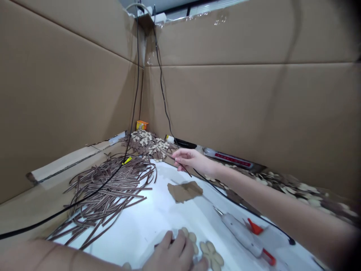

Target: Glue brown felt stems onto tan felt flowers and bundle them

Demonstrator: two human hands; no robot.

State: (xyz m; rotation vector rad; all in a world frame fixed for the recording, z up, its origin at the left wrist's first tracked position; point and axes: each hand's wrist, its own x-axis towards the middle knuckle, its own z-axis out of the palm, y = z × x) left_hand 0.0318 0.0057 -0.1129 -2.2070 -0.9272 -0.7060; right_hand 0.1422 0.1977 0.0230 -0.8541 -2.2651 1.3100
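My right hand (189,158) reaches far across the white tabletop (146,222) and pinches a thin brown strip (182,167) beside the back pile of strips with pale flower pieces (148,145). My left hand (176,256) lies at the near edge, fingers curled over a pale flower-shaped cutout (189,237). A second flower cutout (212,256) lies just to its right. A white glue gun (242,234) with a red trigger lies on the table under my right forearm.
A big loose heap of brown strips (107,192) covers the left of the table, crossed by a black cable (84,197). A torn brown scrap (184,191) lies mid-table. Cardboard walls (254,113) close in the left and back. More cutouts (299,190) lie along the right.
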